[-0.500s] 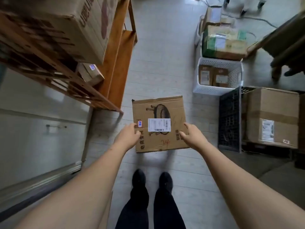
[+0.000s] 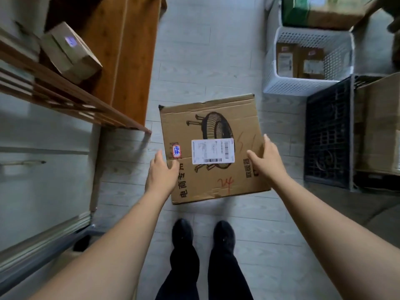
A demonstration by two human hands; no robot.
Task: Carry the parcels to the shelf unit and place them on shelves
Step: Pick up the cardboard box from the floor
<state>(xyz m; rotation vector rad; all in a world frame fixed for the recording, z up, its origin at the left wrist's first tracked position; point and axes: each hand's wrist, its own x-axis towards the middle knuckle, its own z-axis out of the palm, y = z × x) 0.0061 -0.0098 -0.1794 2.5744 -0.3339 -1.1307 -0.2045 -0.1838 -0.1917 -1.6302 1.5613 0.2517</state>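
Observation:
I hold a flat brown cardboard parcel (image 2: pixel 216 113) with a fan drawing and a white shipping label over the pale floor, just ahead of my feet. My left hand (image 2: pixel 161 172) grips its left edge, thumb on top near a red-and-blue sticker. On the right edge rests my right hand (image 2: pixel 265 159), fingers stretched along it. The wooden shelf unit (image 2: pixel 121 61) stands at the upper left, its near corner close to the parcel's left side. A small taped parcel (image 2: pixel 69 50) lies on one of its lower shelves.
A white perforated basket (image 2: pixel 303 88) with two small parcels sits at the upper right. Below it a black crate (image 2: pixel 326 135) holds a large cardboard box (image 2: pixel 378 126). A green-taped box (image 2: pixel 320 11) lies further back. A glass door panel (image 2: pixel 43 180) runs along the left.
The view has dipped down and closer to the shelf's lower levels. The parcel stays between both hands; my right hand's fingers have stretched further along its right edge.

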